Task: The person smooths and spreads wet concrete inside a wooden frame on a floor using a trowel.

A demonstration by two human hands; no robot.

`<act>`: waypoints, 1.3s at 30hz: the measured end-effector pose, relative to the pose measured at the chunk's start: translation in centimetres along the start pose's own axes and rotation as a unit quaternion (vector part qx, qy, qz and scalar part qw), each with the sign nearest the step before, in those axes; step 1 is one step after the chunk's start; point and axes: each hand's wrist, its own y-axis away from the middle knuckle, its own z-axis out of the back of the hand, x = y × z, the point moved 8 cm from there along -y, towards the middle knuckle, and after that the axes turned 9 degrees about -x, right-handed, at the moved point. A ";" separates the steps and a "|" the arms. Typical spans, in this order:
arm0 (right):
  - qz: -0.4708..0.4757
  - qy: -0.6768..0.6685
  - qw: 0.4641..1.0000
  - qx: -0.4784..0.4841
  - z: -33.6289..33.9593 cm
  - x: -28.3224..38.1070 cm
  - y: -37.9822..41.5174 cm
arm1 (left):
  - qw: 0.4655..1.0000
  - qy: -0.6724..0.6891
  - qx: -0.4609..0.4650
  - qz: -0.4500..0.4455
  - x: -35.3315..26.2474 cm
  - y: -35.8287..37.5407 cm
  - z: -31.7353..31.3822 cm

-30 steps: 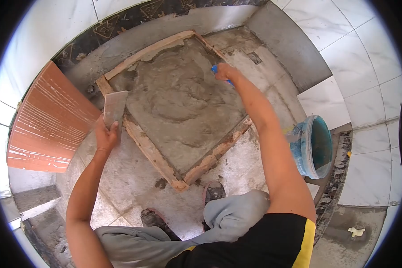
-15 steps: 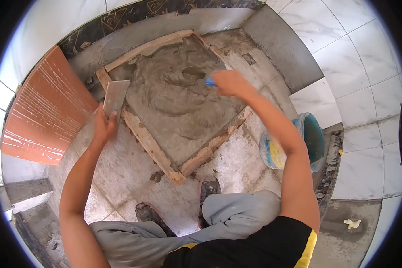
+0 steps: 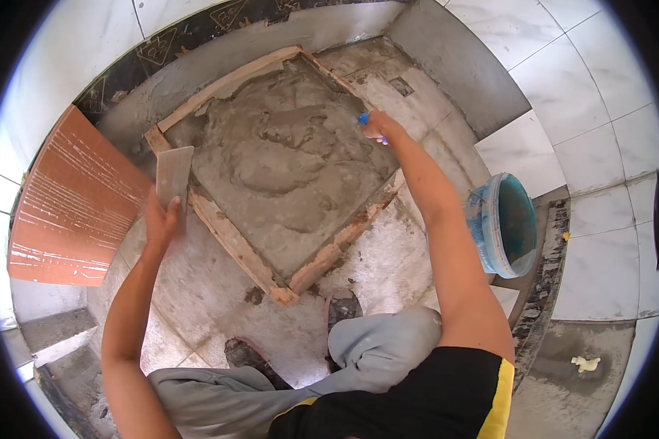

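Wet mortar point(image 3: 285, 168) lies ridged and swirled inside a square wooden frame point(image 3: 231, 238) on the floor. My left hand point(image 3: 162, 218) grips a thin, flat rectangular tile piece point(image 3: 174, 172) by its lower end, holding it up at the frame's left side. On the other side, my right hand point(image 3: 380, 128) is closed around a blue-handled trowel point(image 3: 363, 118) over the mortar's right edge. Only bits of the blue handle show past the fingers; the blade is not discernible.
A blue-rimmed bucket point(image 3: 499, 227) stands beside my right arm. An orange-brown panel point(image 3: 80, 201) with white streaks leans at the left. Behind the frame runs a low cement ledge point(image 3: 205, 84). A floor drain point(image 3: 400, 87) sits at the back right, and my shoes point(image 3: 342, 311) are just in front.
My right hand has moved right and slightly up with the trowel, away from the middle of the mortar. My left hand and the tile piece have shifted a little left and down.
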 end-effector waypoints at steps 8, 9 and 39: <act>0.135 -0.102 0.972 0.164 -2.0 6.2 0.5 | 1.000 0.025 -0.007 0.016 -0.1 0.1 -0.1; 0.135 -0.098 0.972 0.162 -1.3 7.7 1.4 | 0.999 0.032 -0.019 0.002 -0.7 0.1 0.1; -0.034 -0.245 0.959 0.138 -5.7 -5.5 11.0 | 0.998 0.030 -0.009 0.051 1.9 0.5 -0.4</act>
